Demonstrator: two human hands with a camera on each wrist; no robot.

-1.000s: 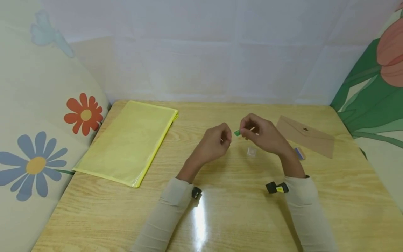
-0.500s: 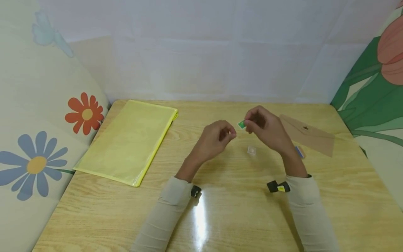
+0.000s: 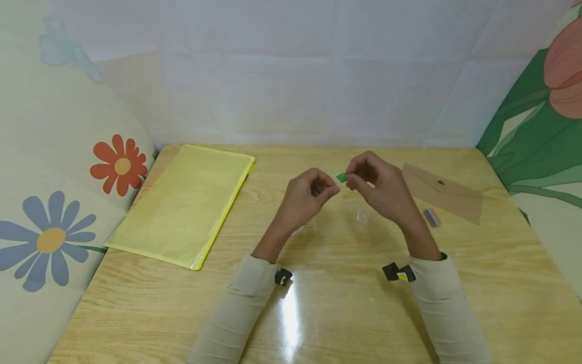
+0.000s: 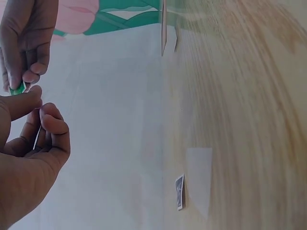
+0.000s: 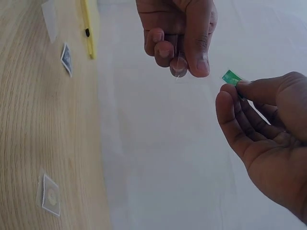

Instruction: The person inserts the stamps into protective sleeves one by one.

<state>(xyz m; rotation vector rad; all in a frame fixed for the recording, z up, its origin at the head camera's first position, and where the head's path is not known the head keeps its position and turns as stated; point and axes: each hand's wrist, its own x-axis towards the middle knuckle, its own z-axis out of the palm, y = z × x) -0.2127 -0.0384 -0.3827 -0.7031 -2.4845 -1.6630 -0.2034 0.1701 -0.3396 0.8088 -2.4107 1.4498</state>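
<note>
Right hand [image 3: 379, 189] fingers pinch a tiny green tab [image 3: 341, 177], seemingly light and flimsy, by its edge; left hand [image 3: 306, 194] pinches a clear film [image 5: 178, 64].

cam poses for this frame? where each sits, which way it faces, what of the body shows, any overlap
Head: above, facing forward and down at the table; both sleeves, left hand, right hand.
Left wrist: behind the left hand, facing the right hand pinching the green piece.
Right wrist: behind the right hand, facing the left hand.
Shared: every view shows both hands and the green piece.
</note>
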